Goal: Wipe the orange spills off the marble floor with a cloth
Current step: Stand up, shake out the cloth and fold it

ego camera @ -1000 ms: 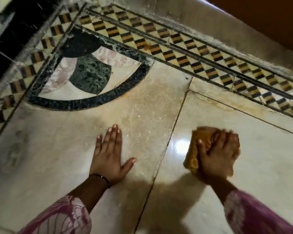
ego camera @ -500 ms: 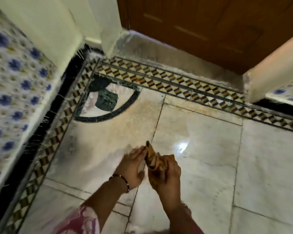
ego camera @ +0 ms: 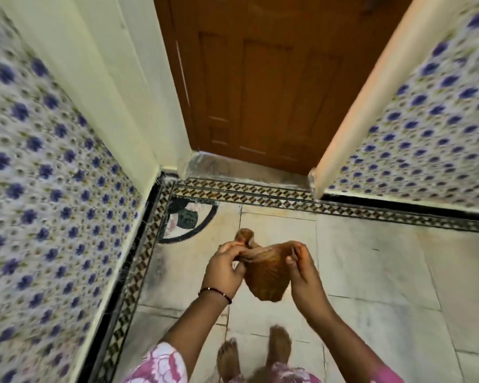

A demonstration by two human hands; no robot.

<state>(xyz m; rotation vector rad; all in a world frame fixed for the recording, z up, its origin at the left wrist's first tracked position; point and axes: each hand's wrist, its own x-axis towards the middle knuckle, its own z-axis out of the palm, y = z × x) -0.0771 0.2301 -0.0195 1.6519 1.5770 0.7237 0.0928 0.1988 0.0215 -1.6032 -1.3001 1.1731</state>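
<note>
My count: 2 hands, 1 cloth, 2 feet, 1 door.

I see 1 orange cloth [ego camera: 268,272], gripped by 2 hands: 1 left hand [ego camera: 224,269] and 1 right hand [ego camera: 302,272]. I count 1 dark bracelet [ego camera: 215,291] on the left wrist, 2 bare feet [ego camera: 228,355] on the marble floor [ego camera: 371,272], 1 brown wooden door [ego camera: 260,78], 2 walls of blue-flowered tiles [ego camera: 39,189], and 1 quarter-circle inlay [ego camera: 188,219] in the floor's corner.
</note>
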